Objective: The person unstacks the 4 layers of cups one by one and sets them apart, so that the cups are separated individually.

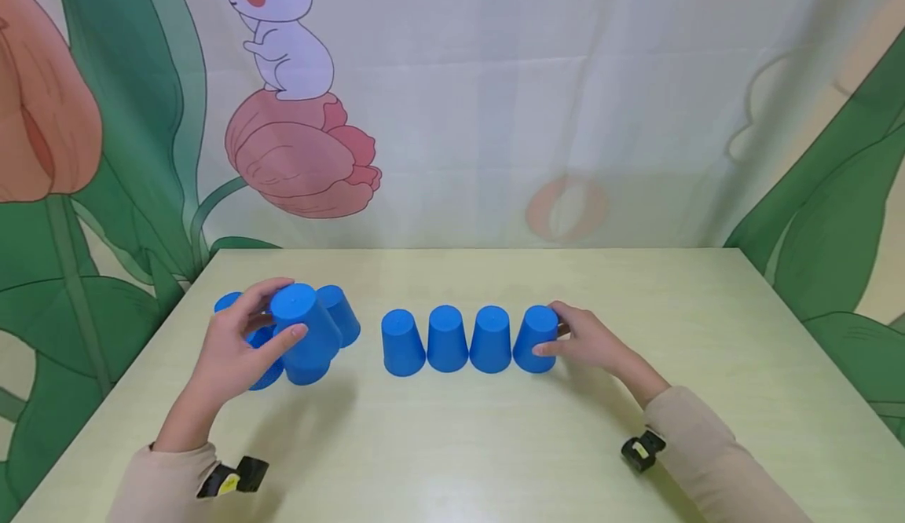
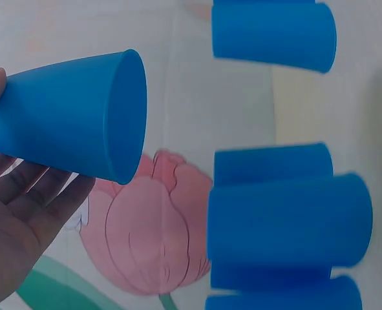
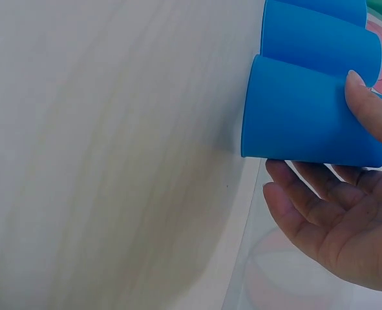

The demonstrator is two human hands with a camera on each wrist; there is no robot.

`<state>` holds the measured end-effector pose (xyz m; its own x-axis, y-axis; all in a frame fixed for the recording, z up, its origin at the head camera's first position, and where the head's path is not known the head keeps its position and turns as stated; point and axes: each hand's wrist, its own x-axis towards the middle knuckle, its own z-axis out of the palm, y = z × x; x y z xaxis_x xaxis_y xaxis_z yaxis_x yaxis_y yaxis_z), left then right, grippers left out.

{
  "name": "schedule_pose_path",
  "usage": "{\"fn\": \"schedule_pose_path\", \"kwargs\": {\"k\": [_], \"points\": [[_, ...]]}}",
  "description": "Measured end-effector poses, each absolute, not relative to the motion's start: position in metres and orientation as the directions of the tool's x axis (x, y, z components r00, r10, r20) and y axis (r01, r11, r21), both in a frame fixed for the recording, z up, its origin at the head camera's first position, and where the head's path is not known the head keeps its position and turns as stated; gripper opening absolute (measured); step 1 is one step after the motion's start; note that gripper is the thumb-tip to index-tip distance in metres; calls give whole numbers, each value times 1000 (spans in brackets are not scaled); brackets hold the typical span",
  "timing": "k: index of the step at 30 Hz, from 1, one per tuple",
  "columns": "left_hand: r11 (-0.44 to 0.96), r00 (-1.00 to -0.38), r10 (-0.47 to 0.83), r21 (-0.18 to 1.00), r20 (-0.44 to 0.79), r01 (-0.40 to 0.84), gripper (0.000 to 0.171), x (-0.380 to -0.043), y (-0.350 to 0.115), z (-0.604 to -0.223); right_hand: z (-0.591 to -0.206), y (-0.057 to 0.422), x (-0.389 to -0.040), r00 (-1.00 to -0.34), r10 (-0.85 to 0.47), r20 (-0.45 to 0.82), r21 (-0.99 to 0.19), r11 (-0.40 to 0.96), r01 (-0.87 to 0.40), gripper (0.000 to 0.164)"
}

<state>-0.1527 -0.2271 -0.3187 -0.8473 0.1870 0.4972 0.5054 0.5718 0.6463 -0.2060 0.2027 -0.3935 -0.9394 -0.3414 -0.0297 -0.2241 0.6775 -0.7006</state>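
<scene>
My left hand [image 1: 229, 354] grips an upside-down blue plastic cup [image 1: 305, 320] between thumb and fingers. In the left wrist view this cup [image 2: 58, 116] hangs clear of the table, its open rim facing down towards the tabletop. Below and around it stand several more blue cups [image 1: 339, 315], partly hidden by the hand and the held cup. My right hand [image 1: 594, 340] holds the rightmost cup [image 1: 535, 336] of a row of inverted blue cups [image 1: 445, 340]. The right wrist view has thumb and fingers on opposite sides of that cup [image 3: 300, 116], its rim at the table.
The pale wooden table [image 1: 467, 437] ends at a curtain [image 1: 452, 115] printed with tulips and a white animal. Small black devices [image 1: 642, 451] sit by both sleeves.
</scene>
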Motion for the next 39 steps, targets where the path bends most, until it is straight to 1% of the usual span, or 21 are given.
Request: {"fn": "schedule_pose_path", "kwargs": {"k": [3, 11, 14, 16, 21, 23, 27, 30, 32, 36, 39], "points": [[607, -858, 140, 641, 494, 469, 54, -149, -241, -318, -394, 202, -206, -942, -332, -42, -705, 678, -207, 52], [658, -861, 46, 633, 507, 409, 55, -143, -270, -322, -395, 204, -207, -941, -336, -35, -700, 681, -217, 51], [667, -871, 17, 644, 491, 376, 55, -145, -284, -333, -395, 204, -206, -941, -338, -29, -698, 681, -223, 51], [660, -870, -9, 657, 493, 365, 54, -151, -301, -350, -395, 204, -205, -940, -341, -28, -697, 680, -227, 52], [674, -879, -130, 691, 458, 261, 56, -156, -325, -370, -394, 204, -205, -941, -338, -28, -696, 682, -224, 52], [686, -883, -178, 698, 433, 204, 58, -151, -322, -361, -393, 204, -205, -943, -331, -26, -697, 683, -220, 51], [703, -866, -270, 701, 422, 122, 57, -143, -320, -349, -393, 205, -206, -942, -334, -24, -697, 682, -224, 52], [711, -847, -355, 702, 396, 30, 57, -142, -323, -346, -393, 205, -207, -940, -341, -25, -697, 680, -228, 53], [710, -844, -388, 704, 372, -16, 58, -145, -328, -348, -393, 204, -208, -941, -338, -26, -698, 680, -225, 53], [718, -864, -371, 695, 340, -35, 60, -155, -348, -364, -392, 203, -207, -937, -348, -19, -703, 671, -235, 53], [747, -880, -332, 664, 341, -25, 65, -183, -392, -412, -392, 203, -205, -935, -354, -18, -704, 668, -240, 52]]}}
